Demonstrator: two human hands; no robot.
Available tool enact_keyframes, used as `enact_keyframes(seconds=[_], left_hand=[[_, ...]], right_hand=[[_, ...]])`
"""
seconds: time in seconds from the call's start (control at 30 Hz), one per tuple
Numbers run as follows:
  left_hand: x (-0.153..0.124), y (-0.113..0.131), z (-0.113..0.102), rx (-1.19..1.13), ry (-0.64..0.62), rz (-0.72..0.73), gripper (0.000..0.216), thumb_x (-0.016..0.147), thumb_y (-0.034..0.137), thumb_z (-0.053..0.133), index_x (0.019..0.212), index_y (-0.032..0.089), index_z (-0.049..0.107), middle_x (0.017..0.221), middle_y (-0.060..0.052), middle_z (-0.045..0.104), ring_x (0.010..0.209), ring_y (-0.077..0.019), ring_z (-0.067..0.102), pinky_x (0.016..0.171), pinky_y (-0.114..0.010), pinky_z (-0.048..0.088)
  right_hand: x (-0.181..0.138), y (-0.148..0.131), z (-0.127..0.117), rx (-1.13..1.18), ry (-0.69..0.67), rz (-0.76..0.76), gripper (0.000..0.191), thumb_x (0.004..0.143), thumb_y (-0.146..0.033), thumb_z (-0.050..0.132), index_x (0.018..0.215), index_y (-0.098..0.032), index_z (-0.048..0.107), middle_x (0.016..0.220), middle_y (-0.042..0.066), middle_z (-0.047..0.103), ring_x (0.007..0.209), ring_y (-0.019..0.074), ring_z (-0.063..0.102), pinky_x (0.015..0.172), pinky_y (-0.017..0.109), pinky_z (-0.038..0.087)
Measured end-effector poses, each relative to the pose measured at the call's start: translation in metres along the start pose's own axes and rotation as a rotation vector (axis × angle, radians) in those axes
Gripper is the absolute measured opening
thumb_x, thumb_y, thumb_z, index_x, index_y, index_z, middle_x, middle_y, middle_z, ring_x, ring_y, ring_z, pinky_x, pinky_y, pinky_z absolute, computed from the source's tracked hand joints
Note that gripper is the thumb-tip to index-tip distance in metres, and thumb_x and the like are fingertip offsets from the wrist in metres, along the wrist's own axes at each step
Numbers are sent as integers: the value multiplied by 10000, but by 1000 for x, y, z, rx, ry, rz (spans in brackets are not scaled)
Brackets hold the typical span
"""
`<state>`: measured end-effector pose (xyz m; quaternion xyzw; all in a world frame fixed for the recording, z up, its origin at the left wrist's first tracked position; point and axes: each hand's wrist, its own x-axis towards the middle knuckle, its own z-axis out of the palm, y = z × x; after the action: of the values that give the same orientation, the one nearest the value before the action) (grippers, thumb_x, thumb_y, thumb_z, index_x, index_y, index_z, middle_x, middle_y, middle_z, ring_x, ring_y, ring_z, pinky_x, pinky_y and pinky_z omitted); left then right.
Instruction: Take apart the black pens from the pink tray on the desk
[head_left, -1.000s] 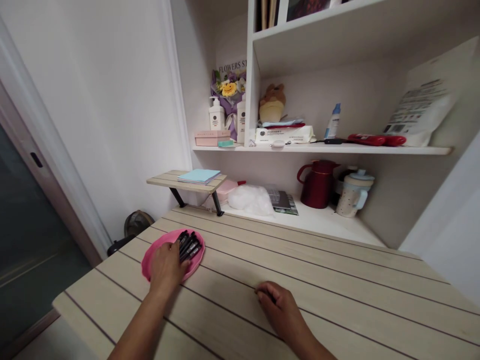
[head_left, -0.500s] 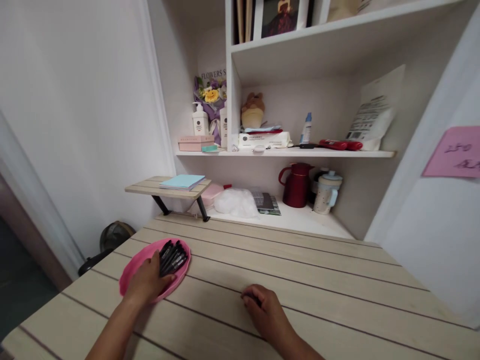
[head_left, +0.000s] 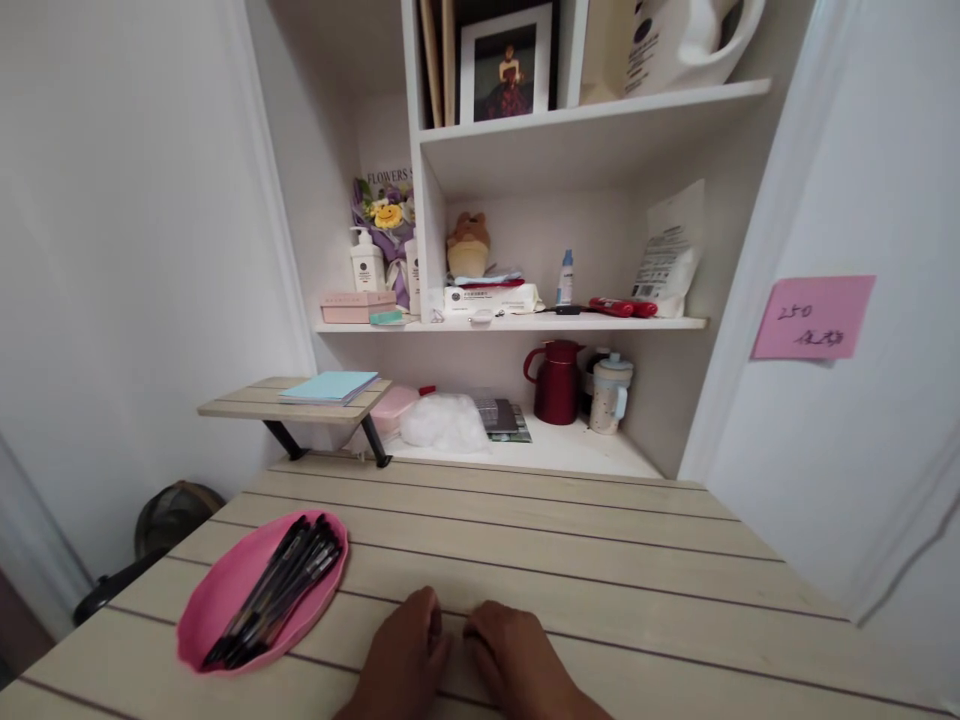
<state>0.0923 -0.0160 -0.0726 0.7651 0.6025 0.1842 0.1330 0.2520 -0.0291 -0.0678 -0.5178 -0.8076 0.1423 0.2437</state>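
Note:
My left hand (head_left: 409,650) rests on the wooden tabletop with its fingers curled in, and nothing shows in it. Close beside it, a small gap apart, my right hand (head_left: 517,655) lies in a loose fist, also with nothing visible in it. To the left of both hands sits a pink oval tray (head_left: 206,590) with a wavy rim. Several black pens (head_left: 281,585) lie bunched lengthwise in it, slanting from lower left to upper right. Neither hand touches the tray or the pens.
A small raised stand (head_left: 247,402) at the back left bears blue paper pads (head_left: 330,386). Behind the table, a white shelf holds a cotton-like white bundle (head_left: 444,424), a red jug (head_left: 557,385) and a lidded cup (head_left: 609,395). A pink note (head_left: 814,318) sticks to the right wall.
My left hand has let go of the pens and moved right, out of the tray, to beside my right hand. The pens now lie uncovered. My view has turned slightly right.

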Motion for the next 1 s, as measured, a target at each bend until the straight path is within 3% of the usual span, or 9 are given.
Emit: enact_keyframes(seconds=[0.13,0.2,0.4,0.5,0.67,0.77,0.83,0.9,1.0], left_hand=[[13,-2,-10,-3,59,25,79,692,218,452,633,200,403,617,4,532,614,-140,501,567,-237,322],[23,4,-21,-4,143,62,121,711,243,449,619,204,380,582,14,510,571,-133,484,549,-234,320],[53,32,-70,-62,634,100,251,772,320,404,561,217,315,470,53,388,441,-95,399,483,-207,312],[59,34,-77,-58,804,120,217,767,314,418,578,216,375,436,61,378,405,-89,395,476,-201,333],[66,24,-76,16,880,277,142,747,215,415,686,193,541,581,1,588,518,-105,539,559,-204,400],[72,24,-81,76,899,266,194,754,198,399,713,188,588,652,-25,634,578,-121,572,603,-218,416],[75,26,-83,98,889,283,222,770,202,391,792,180,611,696,-34,649,590,-120,577,609,-215,416],[78,30,-82,136,852,293,273,786,202,389,965,164,592,725,-41,656,581,-114,576,607,-210,410],[78,36,-78,259,761,251,427,799,201,382,1217,131,429,620,-27,625,515,-116,552,562,-219,386]], right_hand=[[4,6,-5,89,113,82,36,669,-229,525,684,-198,535,666,-4,615,605,128,529,541,210,304],[9,6,-16,111,208,121,73,674,-236,517,630,-190,481,585,-15,568,539,114,489,508,209,284],[23,5,-75,209,600,75,232,735,-229,441,547,-210,306,455,-62,348,424,80,356,447,202,266],[19,5,-99,185,821,26,234,738,-233,471,568,-216,312,454,-76,296,403,75,313,430,198,268],[10,17,-111,5,1052,-112,224,732,-182,520,585,-209,353,484,-66,348,423,73,330,462,205,293],[13,29,-109,-27,1098,-98,44,748,-181,509,753,-195,467,503,-60,418,423,75,382,469,201,324],[18,35,-106,-68,1076,-79,219,775,-193,469,993,-166,477,512,-56,445,427,85,413,476,206,347],[23,38,-104,-173,1023,-74,427,796,-203,428,1208,-123,352,524,-47,470,441,101,440,484,220,362],[26,40,-102,-347,928,-63,597,807,-197,390,1328,-55,135,530,-31,505,440,116,454,466,232,354]])
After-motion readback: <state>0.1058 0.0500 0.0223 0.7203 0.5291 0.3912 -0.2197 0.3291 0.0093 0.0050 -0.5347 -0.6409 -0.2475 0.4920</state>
